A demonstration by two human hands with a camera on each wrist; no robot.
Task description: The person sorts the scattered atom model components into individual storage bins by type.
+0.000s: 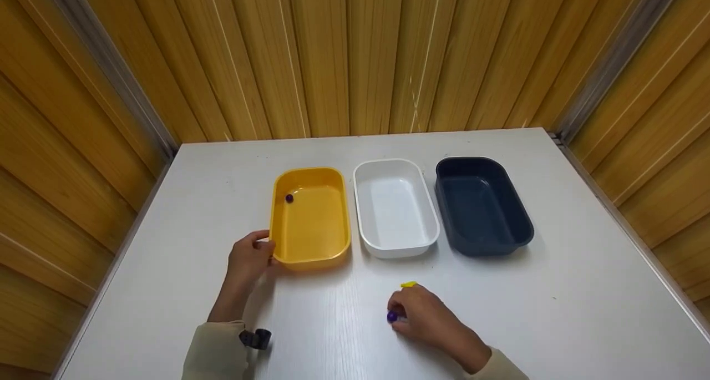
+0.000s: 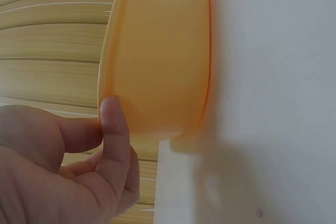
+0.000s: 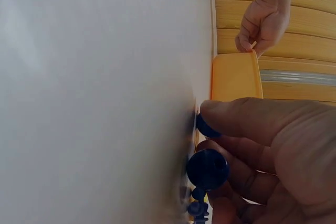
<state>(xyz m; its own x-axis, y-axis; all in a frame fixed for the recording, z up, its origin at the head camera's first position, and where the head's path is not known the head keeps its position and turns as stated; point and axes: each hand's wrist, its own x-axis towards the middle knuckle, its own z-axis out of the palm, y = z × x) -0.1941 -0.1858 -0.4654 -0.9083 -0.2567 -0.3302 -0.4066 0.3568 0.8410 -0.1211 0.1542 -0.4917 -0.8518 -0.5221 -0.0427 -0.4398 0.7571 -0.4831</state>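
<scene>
My left hand (image 1: 248, 262) pinches the rim of the yellow tray (image 1: 282, 258) at its near left corner. The left wrist view shows the thumb and a finger on that rim (image 2: 107, 77). Inside the tray, a small dark purple bead (image 1: 289, 198) lies near the far left corner. Low over the table, my right hand (image 1: 424, 316) has a purple bead (image 1: 392, 316) at its thumb and fingertips. Up close, a round dark blue bead (image 3: 208, 169) with a hole shows beside the fingers, and another bead (image 3: 206, 128) sits under the thumb. A small knobbed blue piece (image 3: 198, 208) is below them.
A white tray (image 1: 397, 251) stands right of the yellow one, and a dark navy tray (image 1: 482, 248) right of that, in a row. A small yellow piece (image 1: 409, 284) shows just beyond my right hand. Wood-patterned panels (image 1: 366, 58) enclose the white table (image 1: 222, 191).
</scene>
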